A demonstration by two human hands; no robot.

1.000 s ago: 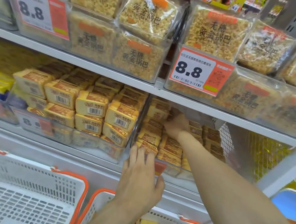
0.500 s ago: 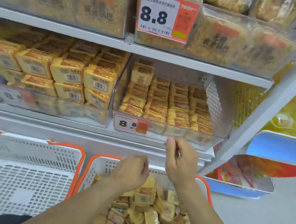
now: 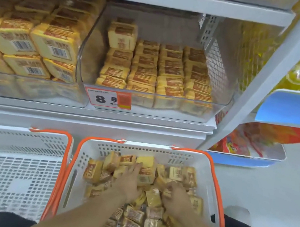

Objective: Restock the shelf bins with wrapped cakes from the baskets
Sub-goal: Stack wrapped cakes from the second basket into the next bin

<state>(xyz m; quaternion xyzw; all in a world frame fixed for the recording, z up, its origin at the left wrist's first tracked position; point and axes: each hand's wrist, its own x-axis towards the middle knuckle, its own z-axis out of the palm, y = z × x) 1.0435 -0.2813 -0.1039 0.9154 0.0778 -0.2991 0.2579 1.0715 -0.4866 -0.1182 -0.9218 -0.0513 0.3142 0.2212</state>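
Note:
A white basket with orange handles (image 3: 139, 151) holds a loose pile of wrapped cakes (image 3: 151, 218) at the bottom centre. Both my hands are down in it. My left hand (image 3: 129, 181) lies on the pile, its fingers stretched over a cake near the far side. My right hand (image 3: 178, 198) is just to the right, its fingers curled round a wrapped cake (image 3: 167, 192). Above, on the shelf, a clear bin (image 3: 164, 113) holds neat rows of the same cakes (image 3: 158, 75), with one stack higher at its back left.
A second white basket (image 3: 10, 170) stands empty at the left. A clear bin of larger cake packs (image 3: 38, 44) sits left of the target bin. A price tag (image 3: 108, 98) marks the bin front. A slanted shelf post (image 3: 268, 72) and a blue tray (image 3: 245, 159) are at the right.
My right hand came out of the shelf bin and dropped into the basket. My left hand also went down onto the cake pile. My view tilted downward.

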